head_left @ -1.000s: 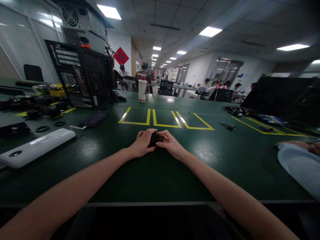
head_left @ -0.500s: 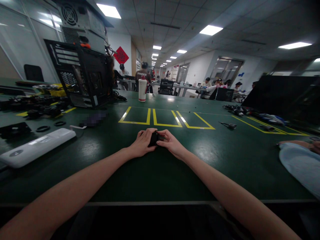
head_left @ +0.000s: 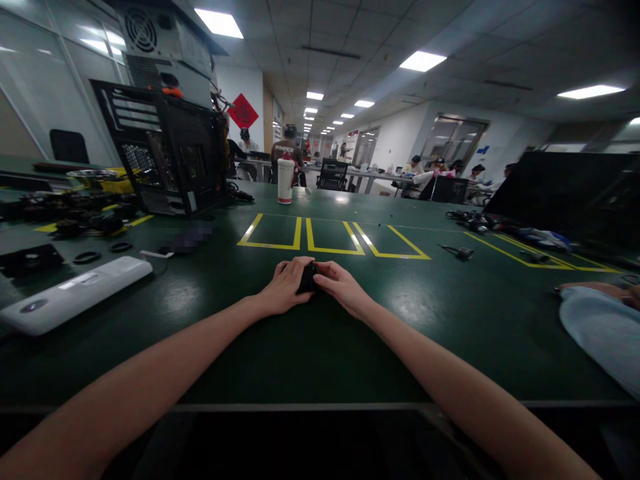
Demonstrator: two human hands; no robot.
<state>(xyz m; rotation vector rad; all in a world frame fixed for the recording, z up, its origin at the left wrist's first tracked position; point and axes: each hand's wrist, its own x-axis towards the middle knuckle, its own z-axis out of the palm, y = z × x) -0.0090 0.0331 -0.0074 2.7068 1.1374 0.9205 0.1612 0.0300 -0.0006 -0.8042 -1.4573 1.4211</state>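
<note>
Both of my hands meet around a small black part low over the green table. My left hand wraps round its left side, fingers over the top and thumb below. On the right side, my right hand presses its fingertips against the part, thumb and forefinger close together. The fingers cover most of the part, so its kind cannot be made out. Just beyond my hands, yellow tape outlines mark the table top.
At the left lie a white power strip, black rings and a heap of dark parts. A black computer case and a white cup stand farther back. A person's light blue sleeve rests at the right edge.
My right thumb and fingers have shifted slightly left, closer against the black part. My left hand stays in place.
</note>
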